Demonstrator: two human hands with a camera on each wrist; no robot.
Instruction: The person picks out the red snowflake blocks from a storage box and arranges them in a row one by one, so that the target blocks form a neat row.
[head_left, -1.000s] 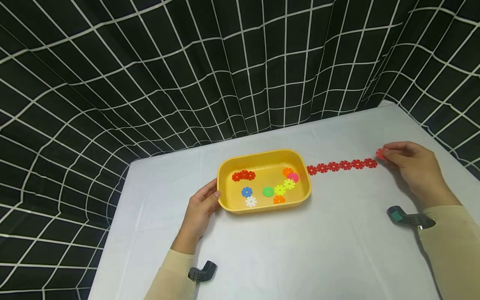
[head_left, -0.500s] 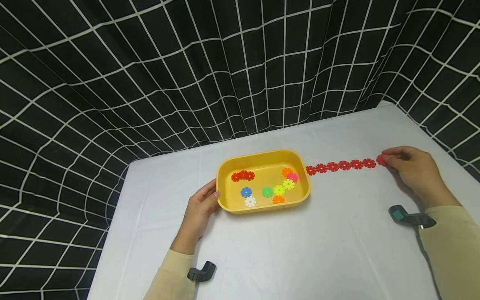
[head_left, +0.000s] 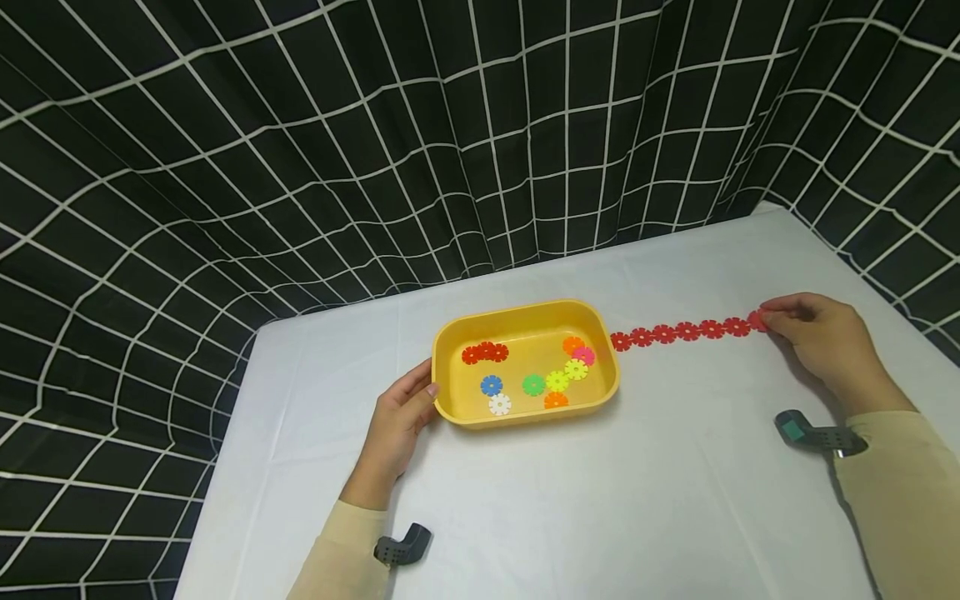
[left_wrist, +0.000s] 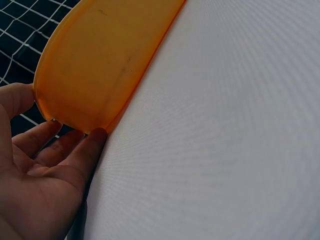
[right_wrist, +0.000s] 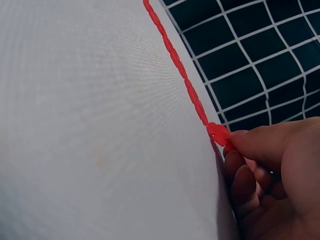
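My right hand (head_left: 821, 337) pinches a red notched disc (right_wrist: 219, 134) between thumb and fingertips at the right end of a row of red snowflake discs (head_left: 687, 331). The held disc is tilted against the last one, as the right wrist view shows. The row lies flat on the white cloth, leading right from the yellow tray (head_left: 525, 419). My left hand (head_left: 401, 412) grips the tray's left end, thumb at the rim and fingertips against the outer wall (left_wrist: 75, 122). Inside the tray, red discs (head_left: 486, 352) overlap at the back left.
Also in the tray are a blue disc (head_left: 492, 385), a white disc (head_left: 500, 405), a green disc (head_left: 534, 384), and yellow, orange and pink ones. The white-covered table (head_left: 600, 508) meets a black curtain with white grid lines (head_left: 525, 142) behind and at the right.
My right hand has lowered the red disc and brought it left, from above and apart from the row's end to overlapping the last disc. The left hand and tray have stayed put.
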